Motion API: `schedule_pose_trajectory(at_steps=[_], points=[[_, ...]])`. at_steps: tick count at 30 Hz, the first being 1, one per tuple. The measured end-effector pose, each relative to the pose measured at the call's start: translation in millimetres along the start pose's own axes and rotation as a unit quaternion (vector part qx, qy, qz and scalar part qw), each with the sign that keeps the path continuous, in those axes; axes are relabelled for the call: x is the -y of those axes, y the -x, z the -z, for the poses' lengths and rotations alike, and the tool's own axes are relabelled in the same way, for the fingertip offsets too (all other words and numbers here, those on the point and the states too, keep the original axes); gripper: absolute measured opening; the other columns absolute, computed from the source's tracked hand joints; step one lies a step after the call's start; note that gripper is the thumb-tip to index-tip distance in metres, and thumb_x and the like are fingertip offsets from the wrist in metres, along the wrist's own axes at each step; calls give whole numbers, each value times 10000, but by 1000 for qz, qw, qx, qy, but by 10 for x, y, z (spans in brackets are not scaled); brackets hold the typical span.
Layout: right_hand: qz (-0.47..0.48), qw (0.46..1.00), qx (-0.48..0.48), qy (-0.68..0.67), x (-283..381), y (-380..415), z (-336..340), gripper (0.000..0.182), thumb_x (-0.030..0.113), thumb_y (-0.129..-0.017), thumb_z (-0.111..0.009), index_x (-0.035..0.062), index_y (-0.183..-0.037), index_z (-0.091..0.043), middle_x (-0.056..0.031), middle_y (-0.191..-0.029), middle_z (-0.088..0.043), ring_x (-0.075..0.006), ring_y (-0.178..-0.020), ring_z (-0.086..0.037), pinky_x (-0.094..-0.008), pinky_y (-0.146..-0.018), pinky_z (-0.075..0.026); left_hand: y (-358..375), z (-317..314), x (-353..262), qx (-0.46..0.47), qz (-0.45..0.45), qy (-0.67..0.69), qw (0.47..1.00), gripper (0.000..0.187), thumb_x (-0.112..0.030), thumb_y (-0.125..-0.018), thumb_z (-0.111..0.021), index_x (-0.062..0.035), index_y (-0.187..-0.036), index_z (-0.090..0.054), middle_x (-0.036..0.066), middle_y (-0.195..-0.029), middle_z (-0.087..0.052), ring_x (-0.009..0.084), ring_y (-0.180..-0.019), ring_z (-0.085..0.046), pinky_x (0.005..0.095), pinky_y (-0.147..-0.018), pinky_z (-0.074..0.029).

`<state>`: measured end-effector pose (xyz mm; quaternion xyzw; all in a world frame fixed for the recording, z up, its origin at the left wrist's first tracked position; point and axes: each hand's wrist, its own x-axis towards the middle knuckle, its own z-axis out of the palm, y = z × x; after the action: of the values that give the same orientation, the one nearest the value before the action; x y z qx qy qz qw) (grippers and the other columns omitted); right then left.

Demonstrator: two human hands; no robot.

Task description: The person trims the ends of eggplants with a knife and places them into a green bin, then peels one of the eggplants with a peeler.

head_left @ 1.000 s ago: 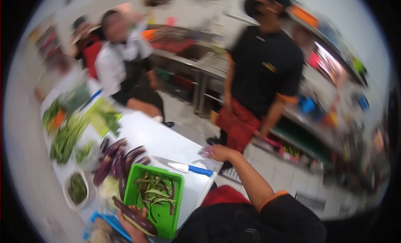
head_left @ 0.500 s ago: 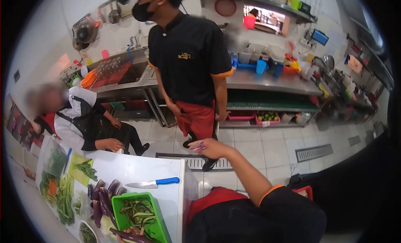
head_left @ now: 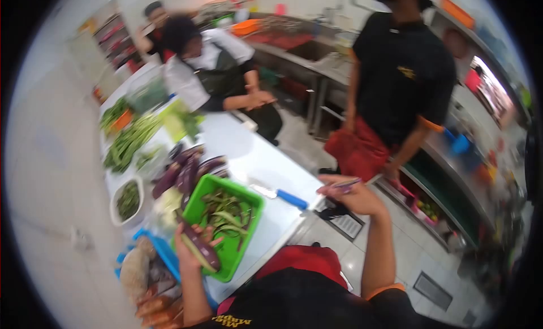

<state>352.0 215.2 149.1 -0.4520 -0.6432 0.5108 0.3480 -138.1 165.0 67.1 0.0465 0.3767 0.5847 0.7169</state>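
In the head view, my left hand (head_left: 185, 251) is wrapped round a purple eggplant (head_left: 202, 251), which has a pale strip along one side. It holds the eggplant at the near-left side of a green basin (head_left: 258, 207) with peelings (head_left: 229, 213) in it. My right hand (head_left: 362, 199) is raised off the table's right edge. It is closed on a small, slim purple object (head_left: 346, 185), too blurred to name. A knife with a blue handle (head_left: 292, 199) lies on the white table (head_left: 229, 134) between the basin and my right hand.
More eggplants (head_left: 189, 173), leafy greens (head_left: 133, 141) and a white bowl of chopped greens (head_left: 125, 200) are left of the basin. A blue crate (head_left: 161, 250) stands nearer me. One person (head_left: 209, 63) sits across the table, another (head_left: 404, 74) stands at right, and a third is behind.
The view has swung left and down, bringing the left hand and its eggplant fully into sight. My right hand still holds the small purple object. The seated person's hands have come together.
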Motion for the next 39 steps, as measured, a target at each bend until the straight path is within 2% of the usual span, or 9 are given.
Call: schedule_pose_trajectory(at_steps=[5,10,13,14,19,24,31,35,39], points=[[175,982,60,-37,1163,-728,-274,583,138,-1035,-601,31,-1564,-382,-82,-1006,-748,-159,-998,-686,-330,-946,-527,51,-52,44,57,44,39,997,420,-539,-927,-580,-124,-891,-631,25,-837,-658,328,-1092,-648,782,-1044,-360],[360,930,-30,-68,1967,-1259,-392,564,113,-1032,-602,-5,-1544,-397,-123,-997,-748,-208,-924,-708,-383,-932,-551,51,49,26,32,47,71,996,428,-540,-936,-576,-115,-917,-629,34,-845,-657,330,-1078,-644,788,-1046,-350],[389,878,-278,-2,2373,-1413,-358,546,137,-1022,-625,-60,-1496,-438,-168,-1142,-729,-81,-718,-653,-195,-667,-501,6,92,-27,18,40,70,997,427,-540,-933,-582,-115,-926,-625,47,-855,-655,339,-1050,-650,777,-1018,-385],[414,871,-265,8,2470,-1430,-292,552,134,-1003,-659,-58,-1479,-456,-162,-1116,-738,-64,-663,-616,-187,-627,-480,22,80,-47,6,39,63,997,420,-532,-931,-585,-114,-922,-627,51,-846,-653,344,-1037,-649,765,-1002,-410],[467,836,-286,14,2389,-1532,-92,519,87,-999,-668,-66,-1454,-469,-177,-1159,-730,0,-510,-349,-190,-524,-310,37,67,-29,-37,44,49,997,405,-503,-914,-618,-101,-955,-621,59,-879,-643,349,-1005,-652,691,-951,-494],[502,831,-236,-52,1961,-1670,-209,401,136,-971,-725,-25,-1292,-548,-179,-1123,-731,-29,-506,-397,-203,-504,-300,42,47,-35,-38,54,85,994,405,-493,-894,-650,-94,-967,-633,64,-886,-650,347,-1012,-651,689,-997,-466],[350,897,-260,66,1355,-1550,-110,332,221,-916,-792,2,-1085,-607,-125,-848,-744,-61,-534,-601,-174,-400,-373,127,168,-48,-118,29,89,989,432,-513,-861,-653,-86,-927,-645,82,-826,-639,371,-961,-636,735,-975,-450],[78,951,-293,59,344,-1478,138,254,239,-934,-757,10,-1003,-671,-27,-704,-658,-52,-461,-530,-195,-384,-371,65,195,-40,-135,27,88,987,438,-530,-859,-632,-92,-882,-644,82,-791,-639,374,-929,-650,765,-934,-453],[-160,925,-338,67,-1089,-976,355,239,175,-913,-750,35,-1090,-673,-27,-788,-694,-62,-466,-513,-211,-391,-358,78,196,-58,-135,44,98,985,423,-514,-885,-618,-92,-885,-628,92,-826,-639,375,-959,-650,747,-928,-465]])
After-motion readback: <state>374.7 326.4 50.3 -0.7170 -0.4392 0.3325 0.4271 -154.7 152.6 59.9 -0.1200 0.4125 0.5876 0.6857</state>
